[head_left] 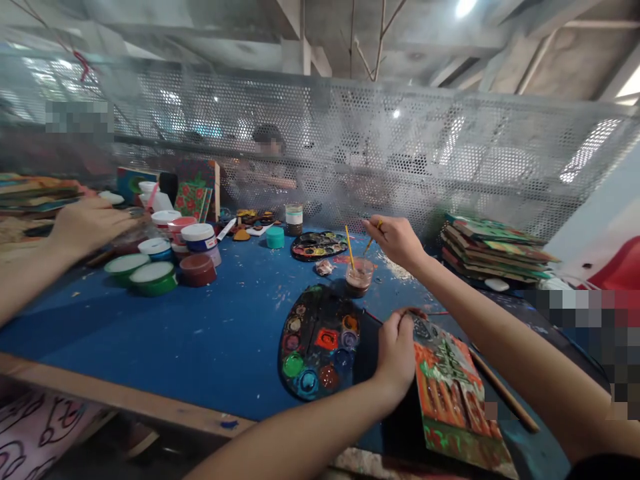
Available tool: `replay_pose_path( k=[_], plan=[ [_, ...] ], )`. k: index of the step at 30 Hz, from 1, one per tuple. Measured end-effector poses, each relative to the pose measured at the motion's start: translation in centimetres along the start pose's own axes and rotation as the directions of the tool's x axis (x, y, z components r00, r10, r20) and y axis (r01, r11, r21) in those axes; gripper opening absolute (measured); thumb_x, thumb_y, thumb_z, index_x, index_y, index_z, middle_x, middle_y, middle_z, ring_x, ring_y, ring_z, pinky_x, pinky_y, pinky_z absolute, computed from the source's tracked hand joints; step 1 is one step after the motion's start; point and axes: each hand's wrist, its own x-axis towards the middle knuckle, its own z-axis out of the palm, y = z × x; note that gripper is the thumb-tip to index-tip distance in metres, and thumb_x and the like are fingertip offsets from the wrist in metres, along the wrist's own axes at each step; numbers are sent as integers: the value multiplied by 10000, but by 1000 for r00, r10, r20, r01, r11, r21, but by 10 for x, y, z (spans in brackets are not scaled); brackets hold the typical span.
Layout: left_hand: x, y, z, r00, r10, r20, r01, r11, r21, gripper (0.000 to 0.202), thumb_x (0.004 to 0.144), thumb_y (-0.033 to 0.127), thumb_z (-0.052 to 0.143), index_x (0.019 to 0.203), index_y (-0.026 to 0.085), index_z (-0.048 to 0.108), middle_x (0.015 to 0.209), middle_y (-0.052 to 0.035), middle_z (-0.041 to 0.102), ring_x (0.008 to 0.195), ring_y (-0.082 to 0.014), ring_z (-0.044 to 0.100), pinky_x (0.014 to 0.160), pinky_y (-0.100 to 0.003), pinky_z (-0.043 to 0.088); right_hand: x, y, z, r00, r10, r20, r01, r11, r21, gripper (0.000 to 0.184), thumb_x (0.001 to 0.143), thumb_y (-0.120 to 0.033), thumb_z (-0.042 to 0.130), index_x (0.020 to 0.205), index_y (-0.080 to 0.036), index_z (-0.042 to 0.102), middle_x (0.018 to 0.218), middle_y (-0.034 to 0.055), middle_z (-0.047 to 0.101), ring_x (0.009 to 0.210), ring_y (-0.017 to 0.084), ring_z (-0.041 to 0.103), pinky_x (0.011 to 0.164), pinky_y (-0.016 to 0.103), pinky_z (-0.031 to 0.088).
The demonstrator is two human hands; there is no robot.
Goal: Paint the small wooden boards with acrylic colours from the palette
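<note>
My right hand [400, 243] is closed round a thin paintbrush [369, 247], its lower end just above and right of a clear cup [359, 285] of murky brown water. A yellow-handled brush [349, 247] leans in that cup. My left hand [397, 350] grips the upper left edge of a painted board [460, 390] with orange, green and grey paint, tilted at the table's near edge. Left of this hand lies a black palette [320, 363] with wells of green, blue, orange and brown paint.
Another person's hand [93, 223] reaches in from the left, near several paint tubs [155, 277]. A second palette [320, 245] and a jar [294, 219] stand farther back. Stacked boards [493, 250] sit at right. A perforated metal screen [345, 153] closes the far side.
</note>
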Motion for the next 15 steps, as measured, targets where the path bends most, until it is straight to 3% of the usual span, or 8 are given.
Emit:
replay_pose_path(
  k=[4,7,10,15],
  plan=[
    [3,0,-1,1000,8,4,-8,1000,-13,270,882,171,404,862,149,673,945,-72,705,958,-193,624,949,-355,423,-5,1,1,998,-69,-11,69,998,11,418,960,-414,389,597,-217,327,509,-50,341,490,88,308,540,242,265],
    [9,-4,-1,999,31,23,-30,999,-25,240,940,250,455,877,141,660,924,-59,691,961,-189,625,975,-411,426,-12,3,1,994,-92,-52,92,996,-4,428,974,-441,341,608,-221,318,534,-37,371,509,95,336,549,246,275],
    [16,-10,1,998,36,50,-34,999,-38,299,941,403,522,896,133,641,936,-58,673,954,-195,631,946,-445,466,-21,2,2,992,-105,-76,103,994,-32,409,987,-412,314,624,-222,319,572,-21,406,542,104,368,574,247,291],
    [30,-16,4,997,27,74,-26,1000,-8,279,930,384,556,1046,139,619,1054,-76,641,938,-192,627,846,-406,535,-26,-7,2,994,-113,-10,112,990,-81,358,963,-321,412,623,-219,366,565,-22,420,549,113,383,581,250,289]
  ],
)
